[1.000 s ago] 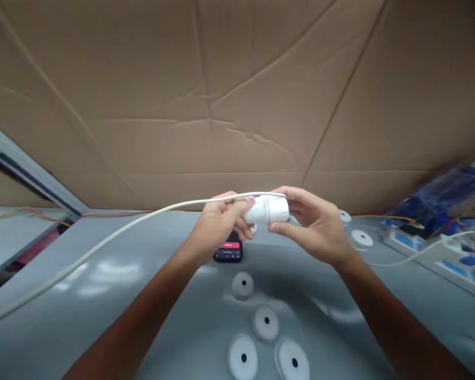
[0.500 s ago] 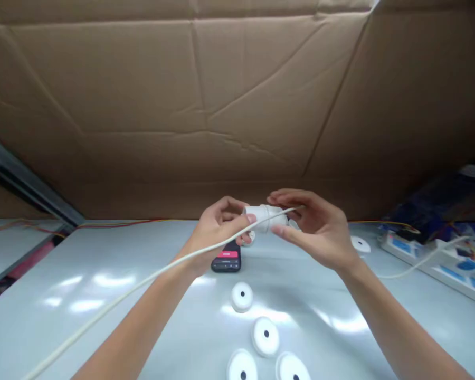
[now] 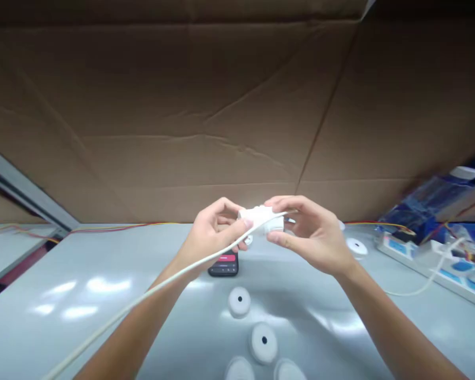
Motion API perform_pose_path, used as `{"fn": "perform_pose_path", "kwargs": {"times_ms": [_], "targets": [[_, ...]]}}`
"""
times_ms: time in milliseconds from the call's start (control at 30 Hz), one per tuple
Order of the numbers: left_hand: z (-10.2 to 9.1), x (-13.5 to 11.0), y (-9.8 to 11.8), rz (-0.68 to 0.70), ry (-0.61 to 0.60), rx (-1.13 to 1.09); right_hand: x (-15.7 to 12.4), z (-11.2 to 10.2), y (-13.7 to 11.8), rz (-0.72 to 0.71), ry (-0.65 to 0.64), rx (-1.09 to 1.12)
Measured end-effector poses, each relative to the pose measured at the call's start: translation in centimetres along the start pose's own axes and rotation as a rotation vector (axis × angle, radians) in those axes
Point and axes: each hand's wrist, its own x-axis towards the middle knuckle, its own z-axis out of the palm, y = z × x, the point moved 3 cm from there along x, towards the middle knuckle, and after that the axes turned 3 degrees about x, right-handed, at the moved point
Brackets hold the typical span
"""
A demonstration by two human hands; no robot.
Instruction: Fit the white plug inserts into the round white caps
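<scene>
Nearest to us, white round discs (image 3: 264,342) with dark centre holes lie on the grey desk (image 3: 83,285). A white cable (image 3: 142,295) climbs from the lower left across our left forearm. In mid-air above the desk, between both hands, we hold a small white socket (image 3: 261,217). Our left hand (image 3: 211,237) has its grip closed on the near-left end, with the cable crossing its fingers, and our right hand (image 3: 312,237) pinches the other end between thumb and fingertips. We judge the socket light, rigid and smooth, apt to twist in a loose pinch, so it is best taken round its body. The cable looks limp and will drag sideways, so it wants holding close to the socket. Just behind the hands a phone (image 3: 224,265) lies flat with its screen lit. Farther right sit a lone disc (image 3: 356,245) and a power strip (image 3: 419,253). Thin red and yellow wires (image 3: 114,228) follow the desk's back edge, and a creased cardboard wall (image 3: 221,105) closes the view
</scene>
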Motion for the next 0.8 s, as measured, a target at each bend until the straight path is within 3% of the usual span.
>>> {"fn": "perform_pose_path", "kwargs": {"times_ms": [233,567,800], "targets": [[0.0,-0.3,0.3,-0.033,-0.098,-0.08,-0.2,0.2,-0.6,-0.086,-0.034,0.004],[0.8,-0.5,-0.6,-0.341,-0.184,-0.304,-1.0,0.9,-1.7,-0.325,-0.058,-0.239],[0.8,-0.5,-0.6,-0.425,-0.2,-0.378,-1.0,1.3,-2.9,-0.496,-0.079,-0.422]]}}
